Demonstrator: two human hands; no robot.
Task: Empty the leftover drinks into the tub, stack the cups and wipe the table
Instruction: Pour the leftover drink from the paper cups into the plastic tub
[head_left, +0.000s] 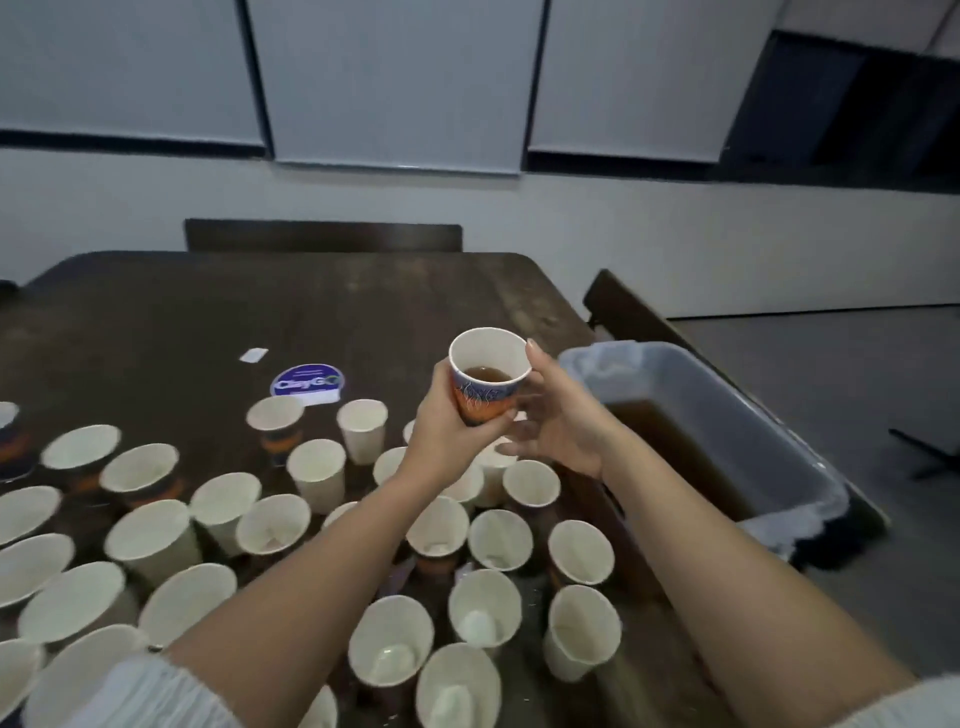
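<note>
Left hand (447, 431) fingers wrapped round cup (485, 382) (tea inside, kept level); right hand (558, 426) fingers spread, empty, tub (753, 410) just beyond them for pouring.

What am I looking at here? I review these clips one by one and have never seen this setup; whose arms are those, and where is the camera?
There is no machine: one camera sits on a person's head, looking forward and down at their bare arms. The left hand holds a paper cup with brown drink in it; the right hand is open beside it. Many paper cups stand on the dark table. At the right, a grey tub already holds brown liquid.
</note>
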